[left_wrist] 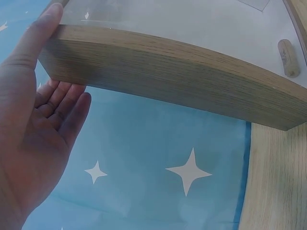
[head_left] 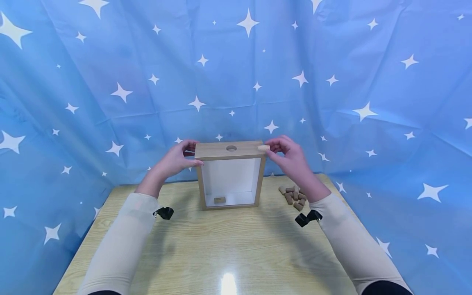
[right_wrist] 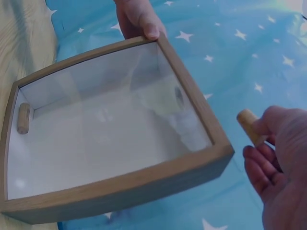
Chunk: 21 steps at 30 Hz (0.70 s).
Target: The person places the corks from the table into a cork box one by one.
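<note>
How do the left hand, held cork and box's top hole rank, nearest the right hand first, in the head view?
1. Held cork: gripped by the right hand.
2. Top hole: midway along the box.
3. Left hand: at the box's opposite end.

My box (head_left: 214,151) has matt, wood-grained sides and a glossy clear pane (right_wrist: 105,129). The stopper (head_left: 263,148) I hold looks matt, cork-like. The wood-grained tabletop (head_left: 206,241) shines at the near side; the far curtain (head_left: 228,69) and my 2 sleeves (head_left: 119,237) are cloth.

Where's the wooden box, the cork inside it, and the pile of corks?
Wooden box (head_left: 212,152): head view, left part of its top.
Cork inside (right_wrist: 23,118): right wrist view, its middle.
Pile of corks (head_left: 295,196): head view, middle cork.
</note>
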{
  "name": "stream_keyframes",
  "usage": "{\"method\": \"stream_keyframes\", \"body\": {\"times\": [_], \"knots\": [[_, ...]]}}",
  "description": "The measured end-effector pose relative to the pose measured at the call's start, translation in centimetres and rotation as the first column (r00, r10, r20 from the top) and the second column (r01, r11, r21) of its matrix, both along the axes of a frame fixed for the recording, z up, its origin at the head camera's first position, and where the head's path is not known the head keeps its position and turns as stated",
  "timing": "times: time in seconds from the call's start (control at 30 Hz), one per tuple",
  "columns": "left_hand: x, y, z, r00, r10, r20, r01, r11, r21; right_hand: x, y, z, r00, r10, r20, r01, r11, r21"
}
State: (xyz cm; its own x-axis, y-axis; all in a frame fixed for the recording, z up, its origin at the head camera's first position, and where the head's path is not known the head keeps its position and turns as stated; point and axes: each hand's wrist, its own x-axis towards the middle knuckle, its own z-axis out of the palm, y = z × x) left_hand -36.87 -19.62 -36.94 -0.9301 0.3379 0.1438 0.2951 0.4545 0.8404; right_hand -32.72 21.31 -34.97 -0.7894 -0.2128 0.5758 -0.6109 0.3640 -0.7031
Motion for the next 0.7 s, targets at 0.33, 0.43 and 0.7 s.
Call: {"method": "stream_keyframes", "body": {"times": [0.33,0.43,0.7], "knots": [[0.1,0.1,0.3,1.0,-0.008,-0.006,0.008,1.0,0.014,-0.9,-2.3,1.5,0.999,0.042,-0.034,-0.04,0.997,0.064],[0.2,0.1,0.4,1.0,-0.009,-0.01,0.009,1.0,0.014,-1.5,-2.9,2.0,0.998,0.06,-0.035,-0.057,0.994,0.091],[0.1,0.0,0.3,1.0,-0.016,-0.007,0.016,1.0,0.014,-2.6,-4.8,2.9,0.996,0.084,0.018,-0.085,0.987,0.135]]}}
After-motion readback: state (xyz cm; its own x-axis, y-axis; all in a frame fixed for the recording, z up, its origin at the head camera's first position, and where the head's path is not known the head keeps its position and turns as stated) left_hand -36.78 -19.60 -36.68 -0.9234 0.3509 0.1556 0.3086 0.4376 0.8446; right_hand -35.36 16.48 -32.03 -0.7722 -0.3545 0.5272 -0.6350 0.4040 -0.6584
